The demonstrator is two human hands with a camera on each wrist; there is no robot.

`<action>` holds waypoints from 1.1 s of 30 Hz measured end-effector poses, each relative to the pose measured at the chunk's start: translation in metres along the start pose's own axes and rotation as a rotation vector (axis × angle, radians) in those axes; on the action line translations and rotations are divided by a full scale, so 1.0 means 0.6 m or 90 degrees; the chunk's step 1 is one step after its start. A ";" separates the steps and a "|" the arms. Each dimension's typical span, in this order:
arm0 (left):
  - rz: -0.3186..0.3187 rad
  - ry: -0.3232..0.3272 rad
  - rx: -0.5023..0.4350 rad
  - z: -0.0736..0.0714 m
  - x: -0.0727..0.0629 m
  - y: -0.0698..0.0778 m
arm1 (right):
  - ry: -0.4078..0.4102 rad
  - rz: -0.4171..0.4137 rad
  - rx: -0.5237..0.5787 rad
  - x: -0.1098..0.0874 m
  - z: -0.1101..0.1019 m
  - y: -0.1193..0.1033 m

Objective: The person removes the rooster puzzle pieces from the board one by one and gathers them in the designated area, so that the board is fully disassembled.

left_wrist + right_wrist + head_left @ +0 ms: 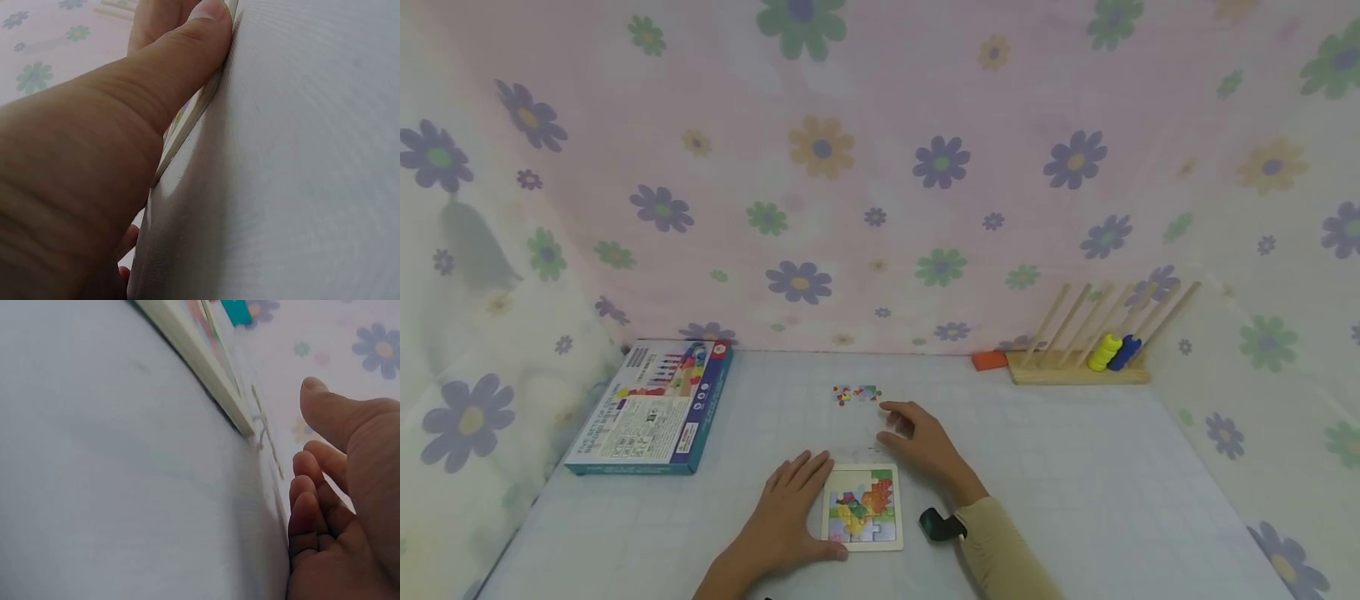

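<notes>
A square jigsaw puzzle in a pale wooden frame (862, 546) lies on the table, partly filled with colourful pieces. The left hand (784, 517) rests along its left side, fingers stretched toward the top corner and thumb on the bottom edge. In the left wrist view the thumb (181, 56) presses against the frame's rim (187, 134). Above the frame, the right hand (922, 446) hovers with nothing between its bent fingers and thumb. Just beyond its fingertips lie loose puzzle pieces, one on the left (842, 395) and one on the right (868, 393).
A flat toy box (651, 408) lies at the table's left. Toward the back right stands a wooden peg rack (1078, 375) with yellow beads (1103, 353) and blue beads (1124, 353), beside an orange block (989, 360). A black device (942, 525) sits at the right wrist.
</notes>
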State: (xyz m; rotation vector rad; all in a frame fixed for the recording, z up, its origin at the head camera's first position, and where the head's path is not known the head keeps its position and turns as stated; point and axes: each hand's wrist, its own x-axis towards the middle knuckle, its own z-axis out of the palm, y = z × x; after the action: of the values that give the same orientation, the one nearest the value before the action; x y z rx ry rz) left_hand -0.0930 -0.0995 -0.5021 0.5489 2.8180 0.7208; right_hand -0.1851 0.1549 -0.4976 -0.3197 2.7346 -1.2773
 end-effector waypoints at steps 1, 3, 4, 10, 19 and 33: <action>0.001 0.000 0.001 0.001 0.000 0.000 | 0.003 -0.003 0.003 -0.009 0.000 0.001; 0.004 0.001 0.001 0.002 0.001 -0.001 | 0.005 -0.004 0.005 -0.027 0.001 0.002; 0.004 0.001 0.003 0.003 0.001 -0.001 | 0.007 -0.003 0.006 -0.036 0.002 0.002; 0.004 0.005 0.006 0.004 0.003 -0.002 | 0.040 0.007 0.003 -0.087 0.015 -0.005; 0.006 -0.002 -0.003 0.003 0.003 -0.002 | 0.051 0.029 -0.060 -0.128 0.028 -0.017; 0.001 -0.001 0.002 0.002 0.002 -0.004 | 0.027 0.044 -0.136 -0.126 0.026 -0.046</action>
State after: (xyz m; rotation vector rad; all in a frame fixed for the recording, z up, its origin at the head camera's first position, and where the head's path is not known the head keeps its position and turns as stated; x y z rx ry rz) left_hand -0.0945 -0.1006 -0.5048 0.5520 2.8177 0.7147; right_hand -0.1049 0.1440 -0.4860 -0.2147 2.8950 -0.9886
